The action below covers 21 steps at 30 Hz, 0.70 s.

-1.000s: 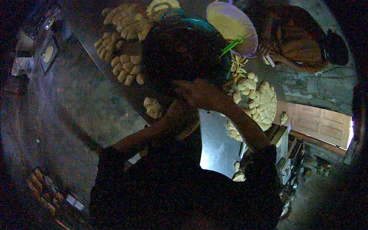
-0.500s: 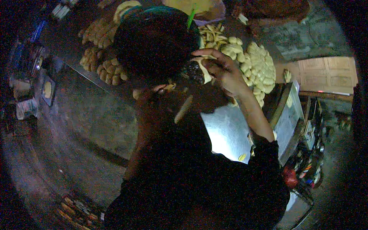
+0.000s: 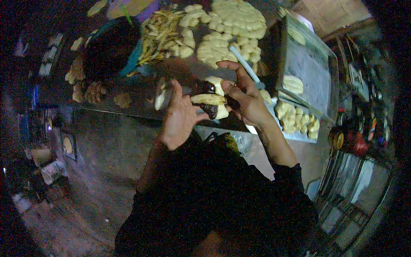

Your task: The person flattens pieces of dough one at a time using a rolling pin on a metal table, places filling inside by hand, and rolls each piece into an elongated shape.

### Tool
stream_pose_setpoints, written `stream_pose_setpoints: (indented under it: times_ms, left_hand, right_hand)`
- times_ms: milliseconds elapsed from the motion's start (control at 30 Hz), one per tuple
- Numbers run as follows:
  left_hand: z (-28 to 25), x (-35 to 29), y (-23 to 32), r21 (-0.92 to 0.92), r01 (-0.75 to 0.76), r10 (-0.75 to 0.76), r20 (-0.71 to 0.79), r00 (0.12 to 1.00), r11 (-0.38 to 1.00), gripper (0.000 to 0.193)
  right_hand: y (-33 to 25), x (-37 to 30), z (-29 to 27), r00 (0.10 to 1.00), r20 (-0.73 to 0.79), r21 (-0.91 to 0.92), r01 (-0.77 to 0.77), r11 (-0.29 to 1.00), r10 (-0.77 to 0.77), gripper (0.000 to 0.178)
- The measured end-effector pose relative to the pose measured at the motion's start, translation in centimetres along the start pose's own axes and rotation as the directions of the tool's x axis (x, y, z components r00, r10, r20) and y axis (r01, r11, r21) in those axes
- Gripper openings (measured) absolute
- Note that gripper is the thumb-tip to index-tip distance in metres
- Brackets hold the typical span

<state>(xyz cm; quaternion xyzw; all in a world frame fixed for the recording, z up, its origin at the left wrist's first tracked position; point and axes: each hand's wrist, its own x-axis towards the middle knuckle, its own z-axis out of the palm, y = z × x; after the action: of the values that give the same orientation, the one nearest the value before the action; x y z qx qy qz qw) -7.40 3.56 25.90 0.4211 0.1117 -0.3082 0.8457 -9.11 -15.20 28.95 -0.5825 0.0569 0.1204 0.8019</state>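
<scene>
My right hand (image 3: pixel 248 96) grips a flattened piece of pale dough (image 3: pixel 222 112) by its right side. Dark, glossy filling (image 3: pixel 209 110) is spread on the dough, and a pale yellow strip of fruit, like banana, (image 3: pixel 207 99) lies across it. Just left of the dough is my left hand (image 3: pixel 182 115), its fingers and thumb spread; the thumb is close to the dough's lower edge, and I cannot tell if they touch. A blurred pale object (image 3: pixel 160 96) is beside the left fingertips. Behind the left hand stands a teal-rimmed bowl (image 3: pixel 132 58) with a dark inside.
Cut yellow strips (image 3: pixel 160 32) are heaped beyond my hands, beside several rounded dough pieces (image 3: pixel 237 19). A pale rod (image 3: pixel 245 64) lies near my right hand. Metal trays (image 3: pixel 310 68) with dough pieces are at the right. Brown lumps (image 3: pixel 96 92) sit at the table's left.
The view has shifted, with the bowl now farther left. The right hand has brought the dough away from the bowl, and the yellow strip now lies on it. The left hand has risen, fingers spread.
</scene>
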Motion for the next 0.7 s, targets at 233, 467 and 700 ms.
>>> stream_pose_setpoints:
  times_ms: [233,467,700]
  left_hand:
    - [6.7,-1.4,-6.7,-0.326,0.300,-0.139,0.435,0.889,0.897,0.060]
    - [12.3,-3.8,-9.4,-0.025,0.159,-0.115,0.582,0.805,0.987,0.050]
    - [14.7,-4.8,-6.5,0.365,-0.386,0.115,0.583,0.804,0.847,0.039]
  right_hand:
    - [-0.7,-10.9,-8.2,0.989,-0.080,-0.269,0.100,0.958,-0.126,0.028]
    - [-5.0,-20.1,-9.6,0.855,0.071,-0.889,0.287,0.356,-0.513,0.040]
    - [-7.9,-20.4,-8.2,0.707,0.170,-0.905,0.388,0.176,-0.686,0.043]
